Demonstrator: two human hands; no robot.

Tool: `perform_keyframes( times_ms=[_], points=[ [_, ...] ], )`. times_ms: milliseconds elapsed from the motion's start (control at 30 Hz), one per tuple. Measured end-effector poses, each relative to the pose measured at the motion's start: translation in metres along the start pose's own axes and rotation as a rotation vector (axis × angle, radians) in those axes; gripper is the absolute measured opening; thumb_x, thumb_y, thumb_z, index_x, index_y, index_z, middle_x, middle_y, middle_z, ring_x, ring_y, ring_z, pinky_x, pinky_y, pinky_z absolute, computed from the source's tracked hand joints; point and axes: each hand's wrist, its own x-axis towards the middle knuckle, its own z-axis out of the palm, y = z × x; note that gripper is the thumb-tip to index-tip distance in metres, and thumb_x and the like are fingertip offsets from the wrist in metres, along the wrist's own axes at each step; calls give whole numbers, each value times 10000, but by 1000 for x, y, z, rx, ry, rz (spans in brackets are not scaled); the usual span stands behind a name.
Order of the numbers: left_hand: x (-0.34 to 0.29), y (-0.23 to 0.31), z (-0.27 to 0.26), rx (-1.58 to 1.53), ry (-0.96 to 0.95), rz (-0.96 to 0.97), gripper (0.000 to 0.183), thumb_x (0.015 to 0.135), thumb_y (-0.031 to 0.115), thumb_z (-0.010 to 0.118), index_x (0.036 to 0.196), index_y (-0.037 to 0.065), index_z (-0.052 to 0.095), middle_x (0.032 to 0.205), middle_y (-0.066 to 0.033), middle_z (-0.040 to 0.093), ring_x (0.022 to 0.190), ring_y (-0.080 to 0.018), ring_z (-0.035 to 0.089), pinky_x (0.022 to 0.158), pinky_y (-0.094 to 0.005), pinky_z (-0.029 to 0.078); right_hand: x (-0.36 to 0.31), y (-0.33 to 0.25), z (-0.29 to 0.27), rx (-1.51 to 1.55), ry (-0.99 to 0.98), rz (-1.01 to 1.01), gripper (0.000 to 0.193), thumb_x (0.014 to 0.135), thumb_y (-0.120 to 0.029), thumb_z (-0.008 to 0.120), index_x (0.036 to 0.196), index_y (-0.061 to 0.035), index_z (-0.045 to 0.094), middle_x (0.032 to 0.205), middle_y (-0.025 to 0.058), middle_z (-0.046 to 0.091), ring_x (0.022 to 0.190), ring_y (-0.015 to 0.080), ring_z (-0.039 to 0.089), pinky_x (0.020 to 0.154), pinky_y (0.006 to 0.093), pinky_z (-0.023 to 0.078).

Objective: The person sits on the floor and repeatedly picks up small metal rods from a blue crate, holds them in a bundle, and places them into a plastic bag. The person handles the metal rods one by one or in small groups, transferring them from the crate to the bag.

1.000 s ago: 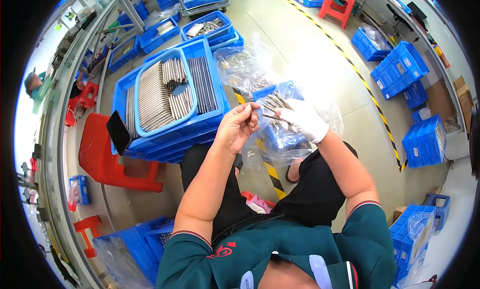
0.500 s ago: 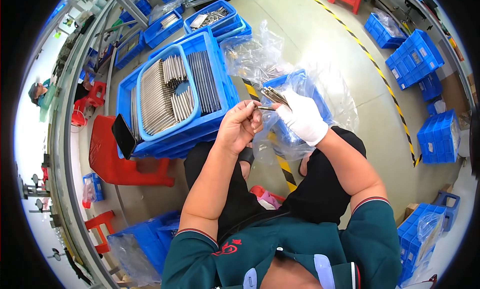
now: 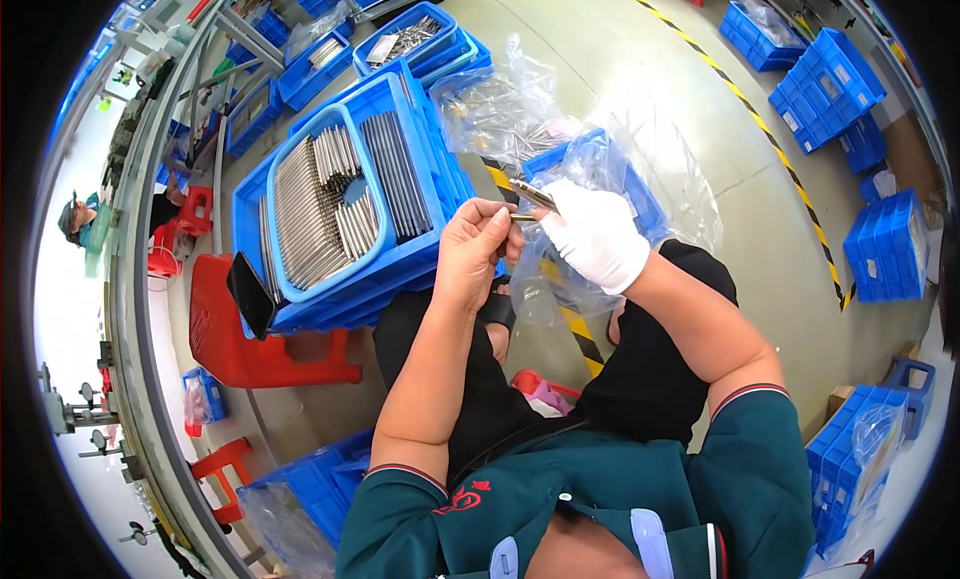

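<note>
My left hand (image 3: 472,251) is bare, its thumb and fingers pinched on the end of a slim metal rod (image 3: 523,218). The other end of that rod runs into my right hand (image 3: 598,241), which wears a white glove. A small bundle of metal rods (image 3: 532,194) sticks out past the gloved fingers. To the left, a light blue tray (image 3: 387,207) holds neat rows of shiny rods (image 3: 308,224), with a gap at its right side. It rests in a blue crate (image 3: 445,184), where darker rods (image 3: 395,169) lie alongside the tray.
Beyond my right hand, clear plastic bags (image 3: 675,184) spread around a blue bin (image 3: 640,204). A dark flat panel (image 3: 252,297) leans at the crate's near corner, beside a red stool (image 3: 225,329). More blue crates (image 3: 828,89) stand at right, past a yellow-black floor stripe (image 3: 765,129).
The view has shifted slightly. The bundle in my right hand is turned and shows fewer separate rod ends. My left hand still pinches the rod close to the glove.
</note>
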Motion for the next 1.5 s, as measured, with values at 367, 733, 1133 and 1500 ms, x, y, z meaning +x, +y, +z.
perform_keyframes(
  times_ms=[367,733,1133,1500],
  points=[
    [-1,-1,7,-37,-19,19,162,902,152,604,977,9,591,741,-85,610,616,-143,560,569,-273,462,-1,3,2,166,-2,158,231,883,-272,547,901,-43,520,650,171,582,626,364,593,565,434,456],
    [-4,9,6,171,94,111,159,906,142,599,929,-15,590,679,-50,577,528,-82,483,478,-215,388,7,5,-27,673,-309,422,265,857,-279,614,849,-14,599,668,18,531,583,94,464,536,268,400],
    [-3,12,-2,79,-43,-34,126,894,131,615,895,13,573,650,-59,554,508,-99,484,444,-225,396,3,9,-24,757,-465,405,268,851,-300,623,805,-38,597,641,-5,508,569,76,443,519,247,376],
    [-7,8,1,108,-34,-16,137,871,116,642,891,-9,591,665,-81,598,530,-120,541,479,-229,436,-1,6,-24,874,-457,449,274,838,-293,645,825,-22,606,642,-12,498,586,68,422,513,247,347]
  ],
)
